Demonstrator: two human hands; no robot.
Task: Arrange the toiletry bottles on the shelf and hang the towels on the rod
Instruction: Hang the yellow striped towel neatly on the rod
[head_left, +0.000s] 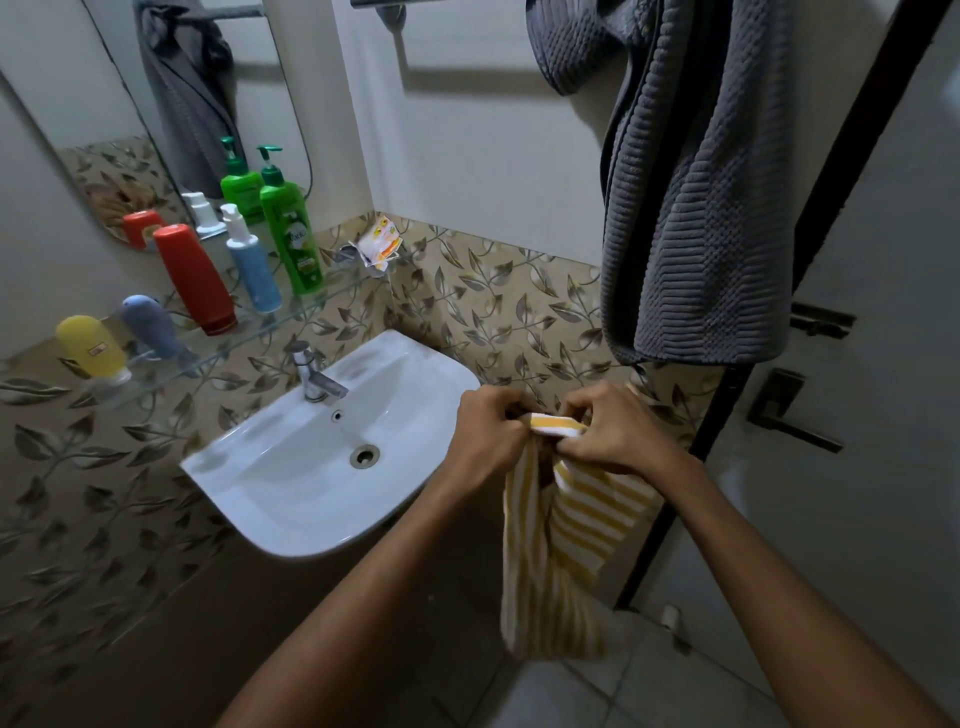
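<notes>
We find, lower right of centre, the left hand (485, 431) and right hand (615, 434) each pinching the top hem of the striped towel (566, 540), judged light, limp, best held at corners; beyond, the grey towel (696, 208) hangs upper right.

**Count of items at the washbasin**

Five bottles stand on the glass shelf (291, 317): one yellow bottle (92, 347), one grey-blue bottle (149, 327), one red bottle (193, 278), one light-blue pump bottle (253, 265) and one green pump bottle (288, 228). Two towels are present: one grey towel (696, 197) and one yellow-striped towel (566, 540). Two hands appear: left hand (488, 431) and right hand (618, 431). One basin (291, 483), one tap (311, 374).
</notes>
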